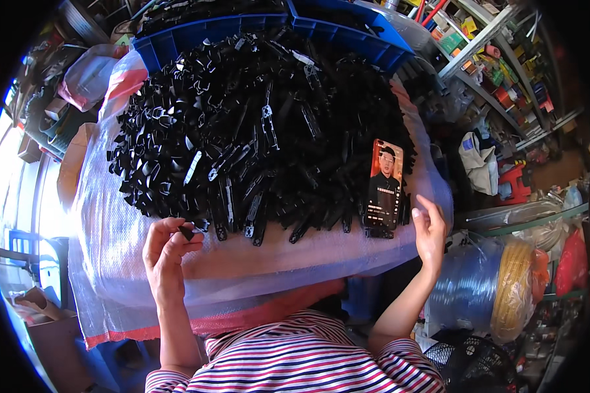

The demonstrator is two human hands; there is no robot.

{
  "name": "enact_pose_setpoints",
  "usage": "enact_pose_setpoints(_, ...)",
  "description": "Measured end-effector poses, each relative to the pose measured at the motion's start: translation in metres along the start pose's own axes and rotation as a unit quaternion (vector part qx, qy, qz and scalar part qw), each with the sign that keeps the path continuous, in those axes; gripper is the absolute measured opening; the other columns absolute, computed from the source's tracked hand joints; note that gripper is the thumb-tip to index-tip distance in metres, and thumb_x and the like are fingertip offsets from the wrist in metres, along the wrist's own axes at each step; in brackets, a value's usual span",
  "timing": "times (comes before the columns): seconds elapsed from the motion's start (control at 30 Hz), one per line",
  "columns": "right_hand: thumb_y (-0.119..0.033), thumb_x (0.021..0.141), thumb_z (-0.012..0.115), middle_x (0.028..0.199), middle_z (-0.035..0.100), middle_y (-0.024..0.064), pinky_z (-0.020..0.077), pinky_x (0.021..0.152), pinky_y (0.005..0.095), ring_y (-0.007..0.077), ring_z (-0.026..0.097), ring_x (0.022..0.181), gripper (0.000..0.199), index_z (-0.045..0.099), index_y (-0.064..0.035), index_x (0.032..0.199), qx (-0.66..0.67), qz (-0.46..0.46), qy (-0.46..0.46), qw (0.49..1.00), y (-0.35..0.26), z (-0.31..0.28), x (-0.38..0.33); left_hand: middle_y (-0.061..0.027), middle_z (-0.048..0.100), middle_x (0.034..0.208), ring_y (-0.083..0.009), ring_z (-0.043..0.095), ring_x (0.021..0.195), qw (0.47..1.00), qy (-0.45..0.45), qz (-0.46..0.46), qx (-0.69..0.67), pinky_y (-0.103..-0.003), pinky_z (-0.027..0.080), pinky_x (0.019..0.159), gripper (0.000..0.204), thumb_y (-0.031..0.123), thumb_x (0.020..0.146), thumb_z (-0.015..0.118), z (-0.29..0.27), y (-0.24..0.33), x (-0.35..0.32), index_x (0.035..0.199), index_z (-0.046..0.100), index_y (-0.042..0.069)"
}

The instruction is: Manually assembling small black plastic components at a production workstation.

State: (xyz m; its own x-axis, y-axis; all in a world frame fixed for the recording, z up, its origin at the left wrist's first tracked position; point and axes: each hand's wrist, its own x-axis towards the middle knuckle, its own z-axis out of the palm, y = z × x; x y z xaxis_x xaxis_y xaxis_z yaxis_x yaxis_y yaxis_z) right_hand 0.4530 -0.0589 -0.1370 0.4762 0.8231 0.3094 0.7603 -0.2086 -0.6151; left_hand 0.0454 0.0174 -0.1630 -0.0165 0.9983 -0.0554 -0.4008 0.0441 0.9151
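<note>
My left hand (166, 251) is at the near left edge of a big heap of black plastic parts (242, 144). Its fingers pinch a small black plastic piece (187, 232), whose exact shape is partly hidden. To the right, my right hand (431, 230) is raised with thumb and fingers apart, holding nothing. Just left of that hand a smartphone (385, 187) leans on the heap, its lit screen showing a person in dark clothes. The hand and the phone appear slightly apart. Several longer black parts lie toward the near edge of the heap.
Under the heap lies a white woven sheet (131, 262) with a red hem. Blue plastic crates (354, 39) stand behind it. On the right are a packed shelf (498, 59), a wrapped yellow-and-clear roll (511, 288) and a black fan (472, 363). Bags (92, 75) crowd the far left.
</note>
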Motion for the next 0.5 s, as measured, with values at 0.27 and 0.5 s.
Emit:
enact_pose_setpoints(0.27,-0.012,0.080,0.062,0.098,0.054,0.0098,0.0451,0.069,0.0296,0.0202,0.051,0.082,0.033,0.055,-0.0044,0.112,-0.009,0.046,-0.055,0.997,0.016,0.008,-0.002,-0.0089,0.059,0.086,-0.0149,0.063,0.068,0.999,-0.004,-0.030,0.029,-0.024,0.052,0.061,0.014,0.007,0.086,0.055,0.000,-0.004,-0.002,0.097,0.052,0.000)
enact_pose_setpoints(0.5,-0.012,0.084,0.058,0.093,0.057,0.0097,0.0434,0.072,0.0291,0.0183,0.051,0.079,0.032,0.054,-0.0032,0.114,-0.024,0.033,-0.029,0.999,0.017,0.010,0.000,-0.0059,0.059,0.078,-0.0125,0.061,0.063,0.999,-0.005,-0.016,0.031,-0.021,0.050,0.058,0.011,0.007,0.087,0.055,-0.002,-0.006,-0.003,0.094,0.050,0.001)
